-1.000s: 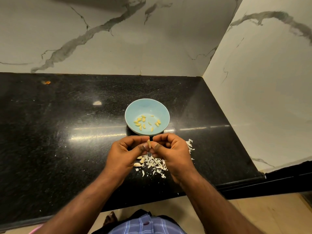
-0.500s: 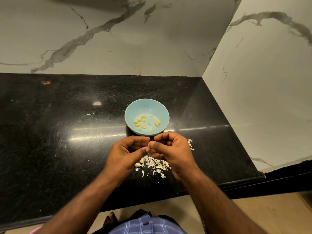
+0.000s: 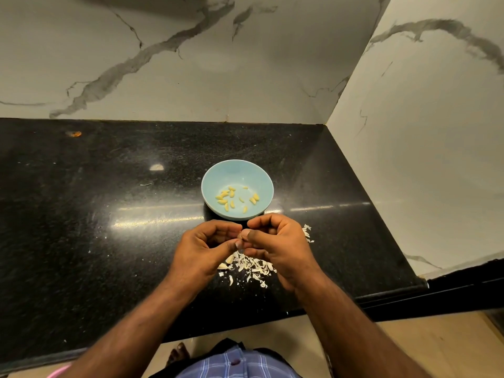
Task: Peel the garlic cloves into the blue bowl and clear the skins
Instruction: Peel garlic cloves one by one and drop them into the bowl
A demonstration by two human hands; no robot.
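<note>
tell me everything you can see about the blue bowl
The round pale blue bowl looks like smooth, glazed ceramic with a plain rim and no pattern. It stands upright on the speckled black stone counter, just beyond the person's two hands, which do not appear to touch it. Inside lie about a dozen small yellowish peeled garlic cloves, scattered loosely over the bottom, leaving most of the bowl unfilled. The white garlic skins lie outside it, nearer the counter's front edge.

One blue bowl [image 3: 237,173], about twelve peeled cloves [image 3: 231,197] inside, two hands, one heap of skins [image 3: 252,267]
</note>
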